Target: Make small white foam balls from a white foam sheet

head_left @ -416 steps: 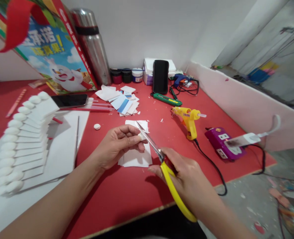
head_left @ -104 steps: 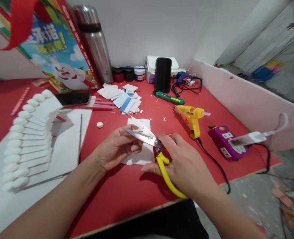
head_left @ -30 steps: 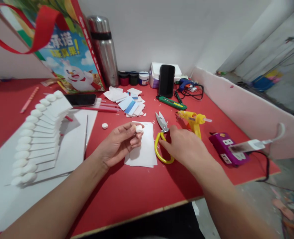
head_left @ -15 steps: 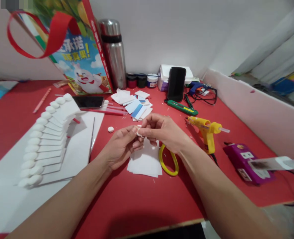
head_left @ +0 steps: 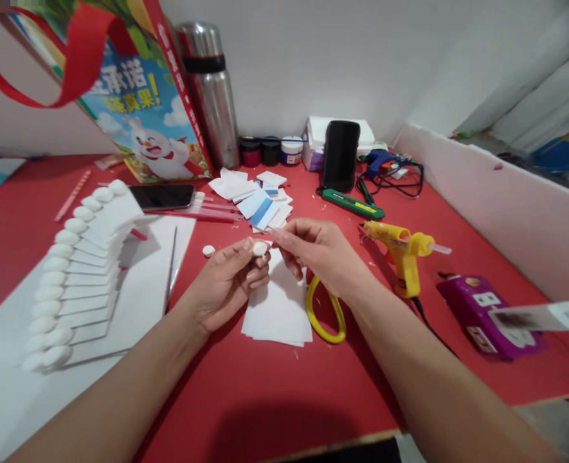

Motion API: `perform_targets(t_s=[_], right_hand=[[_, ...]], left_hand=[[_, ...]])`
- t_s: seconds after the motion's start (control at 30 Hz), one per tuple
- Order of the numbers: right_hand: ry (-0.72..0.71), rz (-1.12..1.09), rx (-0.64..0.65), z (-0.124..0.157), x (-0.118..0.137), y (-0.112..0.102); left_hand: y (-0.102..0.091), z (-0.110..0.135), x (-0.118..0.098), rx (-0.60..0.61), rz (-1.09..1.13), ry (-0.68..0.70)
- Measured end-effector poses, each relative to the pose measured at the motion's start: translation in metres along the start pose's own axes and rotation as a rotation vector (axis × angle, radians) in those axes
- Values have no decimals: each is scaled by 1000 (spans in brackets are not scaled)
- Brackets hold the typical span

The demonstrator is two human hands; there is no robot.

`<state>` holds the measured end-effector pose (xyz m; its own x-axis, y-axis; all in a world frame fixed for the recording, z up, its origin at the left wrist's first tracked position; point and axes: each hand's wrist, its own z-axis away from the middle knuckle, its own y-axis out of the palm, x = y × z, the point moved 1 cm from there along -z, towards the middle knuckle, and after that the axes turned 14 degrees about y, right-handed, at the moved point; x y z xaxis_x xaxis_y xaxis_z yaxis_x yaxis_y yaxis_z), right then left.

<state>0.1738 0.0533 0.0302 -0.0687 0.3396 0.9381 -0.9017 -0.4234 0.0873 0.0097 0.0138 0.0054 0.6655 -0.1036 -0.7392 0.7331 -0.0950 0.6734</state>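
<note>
My left hand (head_left: 231,280) pinches a small white round piece (head_left: 260,249) between thumb and fingertips, above a stack of white paper sheets (head_left: 277,315). Close beside it, my right hand (head_left: 317,247) has thumb and forefinger together; anything between them is too small to make out. A similar white disc (head_left: 209,251) lies on the red table just left of my hands. Under my right wrist is a yellow loop (head_left: 326,321), partly hidden. To the left, a curved row of white panels topped with round white pieces (head_left: 57,263) stands on a white board (head_left: 4,399).
White and blue card scraps (head_left: 265,206), a dark phone (head_left: 161,197) and a green cutter (head_left: 352,203) lie beyond my hands. A yellow glue gun (head_left: 400,251) and a purple box (head_left: 491,315) are at right. Behind stand a steel flask (head_left: 211,96), paint jars (head_left: 270,152) and a picture bag (head_left: 149,122).
My right fingers have parted slightly from the white round piece, which now shows more fully in my left fingertips. The view has shifted a little.
</note>
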Motion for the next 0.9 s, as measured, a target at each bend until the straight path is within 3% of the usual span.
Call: perform_targets(t_s=[0.1,0.23,0.37,0.47,0.63,0.7,0.77,0.9], right_hand=[[-6,174,-4,0,-2,2],[-122,253,-69,-2,-7,3],[-74,345,-76,1,-7,0],[-107,448,-100,5,-1,-7],[-311,708,-529,5,5,-30],[-406,697,-615,3,5,-34],[-405,581,-573,2,5,-32],[-124,182,-290,3,5,-18]], left_hand=[[-1,-1,-1,-7,-41,50],[-3,-1,0,-43,-159,104],[-7,-2,3,-38,-340,200],[-7,-2,3,-29,-341,219],[-5,-2,0,-27,-261,214],[-5,-2,1,-26,-274,240],[-6,-1,1,-34,-324,284],[-5,2,-1,-61,-510,403]])
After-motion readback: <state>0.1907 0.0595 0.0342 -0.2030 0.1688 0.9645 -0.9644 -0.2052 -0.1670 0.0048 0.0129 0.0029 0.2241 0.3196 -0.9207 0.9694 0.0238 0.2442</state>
